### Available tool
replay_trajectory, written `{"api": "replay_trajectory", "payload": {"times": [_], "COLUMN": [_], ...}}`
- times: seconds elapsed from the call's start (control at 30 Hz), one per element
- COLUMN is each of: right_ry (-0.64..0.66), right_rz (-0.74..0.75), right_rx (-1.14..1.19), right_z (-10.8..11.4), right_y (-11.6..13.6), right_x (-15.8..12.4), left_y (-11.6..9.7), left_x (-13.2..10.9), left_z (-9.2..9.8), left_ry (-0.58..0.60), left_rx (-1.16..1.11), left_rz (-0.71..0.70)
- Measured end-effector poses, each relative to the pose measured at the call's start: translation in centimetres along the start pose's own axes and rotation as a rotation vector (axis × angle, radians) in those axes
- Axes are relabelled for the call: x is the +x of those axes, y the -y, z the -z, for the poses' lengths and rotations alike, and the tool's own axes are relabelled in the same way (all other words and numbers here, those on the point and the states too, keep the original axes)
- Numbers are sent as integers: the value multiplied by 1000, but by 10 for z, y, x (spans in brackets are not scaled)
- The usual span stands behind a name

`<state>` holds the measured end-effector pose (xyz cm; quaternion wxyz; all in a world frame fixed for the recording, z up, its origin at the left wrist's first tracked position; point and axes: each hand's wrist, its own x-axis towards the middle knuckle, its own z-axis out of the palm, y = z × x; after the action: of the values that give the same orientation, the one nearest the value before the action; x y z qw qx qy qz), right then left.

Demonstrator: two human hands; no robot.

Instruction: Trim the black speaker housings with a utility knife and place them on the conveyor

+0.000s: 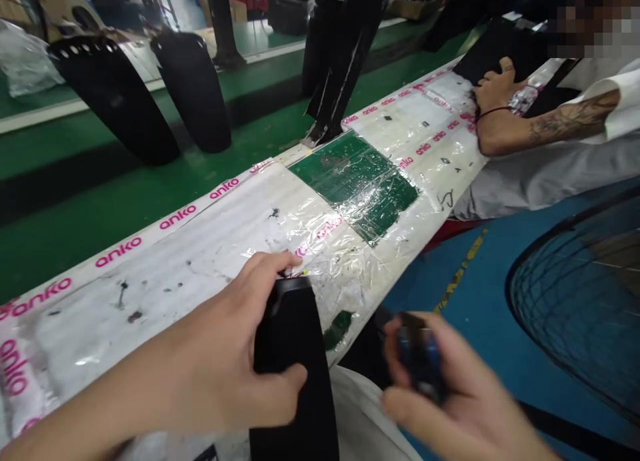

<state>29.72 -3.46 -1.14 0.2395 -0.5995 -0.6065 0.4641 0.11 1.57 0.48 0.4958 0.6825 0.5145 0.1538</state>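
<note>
My left hand (240,354) is closed on a long, black, flat-sided piece (295,354), its thumb on the face and its fingers over the far edge near the top end. The piece lies at the near edge of a plastic-covered board (210,247), and its lower end runs out of the picture. Off the board's right side, my right hand (450,387) is wrapped around a small dark and blue tool (420,354). Motion blurs that tool, and I cannot make out its exact kind. The tool and the black piece are apart.
Two black pieces (195,87) with rows of holes along their tops rest on the green belt (115,181). A dark post (345,54) stands beyond the board. At upper right, a co-worker's hand (500,91) touches another black piece. A black mesh basket (580,301) stands at right.
</note>
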Motion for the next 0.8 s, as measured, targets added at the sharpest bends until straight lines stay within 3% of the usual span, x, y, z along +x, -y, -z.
{"api": "replay_trajectory", "payload": {"times": [0.1,0.2,0.3,0.47,0.63,0.8], "right_ry": [85,56,15,1,25,14], "right_rz": [-220,-290,-333,-366,-333,-295], "right_rx": [326,490,489,566,640,637], "right_z": [-47,-66,-65,-58,-57,-53], "right_y": [4,4,-2,-8,-16,-33], "right_x": [-2,-1,-2,-2,1,0], "left_y": [3,7,15,30,31,31], "left_x": [2,5,6,10,15,18], "left_z": [-4,-7,-11,-11,-8,-20], "left_ry": [-44,-77,-91,-12,91,37], "left_rx": [-133,-241,-283,-346,-351,-312], "left_rz": [25,97,109,53,53,-3]}}
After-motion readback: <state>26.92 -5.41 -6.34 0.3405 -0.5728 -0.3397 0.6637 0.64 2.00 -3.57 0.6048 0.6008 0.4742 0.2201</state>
